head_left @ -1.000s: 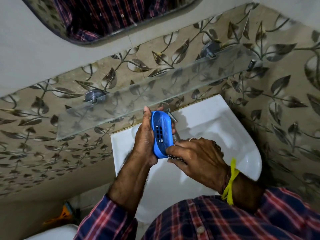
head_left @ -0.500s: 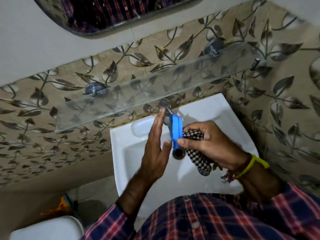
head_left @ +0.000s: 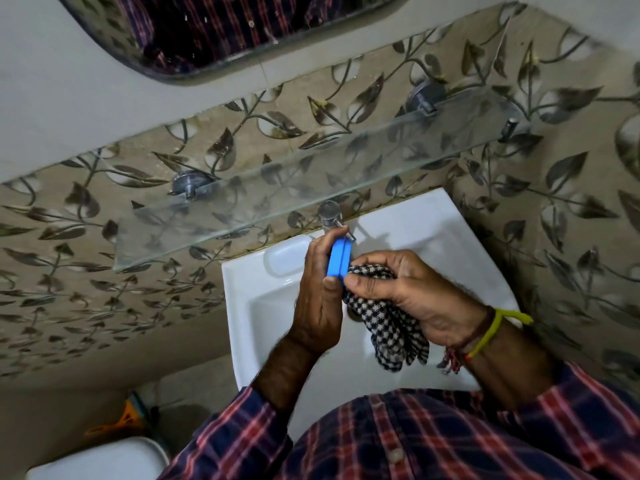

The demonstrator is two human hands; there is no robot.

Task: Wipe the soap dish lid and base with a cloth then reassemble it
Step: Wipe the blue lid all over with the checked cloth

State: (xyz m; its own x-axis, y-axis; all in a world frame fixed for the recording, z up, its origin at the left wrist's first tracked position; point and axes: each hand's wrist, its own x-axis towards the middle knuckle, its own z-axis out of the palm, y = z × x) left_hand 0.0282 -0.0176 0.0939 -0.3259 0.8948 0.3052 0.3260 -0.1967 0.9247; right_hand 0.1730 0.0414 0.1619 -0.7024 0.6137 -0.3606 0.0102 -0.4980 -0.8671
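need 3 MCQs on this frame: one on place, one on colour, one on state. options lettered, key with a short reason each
1. Where is the soap dish?
A. Lying on the glass shelf
B. Held between both hands above the sink
C. Resting in the sink bowl

2. What colour is the soap dish?
A. Blue
B. Green
C. White

3. What is the right hand doing?
A. Hanging idle, holding nothing
B. Turning the tap
C. Gripping the checked cloth against the dish

Key:
1 B: the left hand and right hand press the dish from either side, over the white sink, below the glass shelf.
2 A: its edge shows bright blue between the hands.
3 C: its fingers curl round the black-and-white checked cloth, which hangs down from the hand, its thumb tip at the dish's near end.
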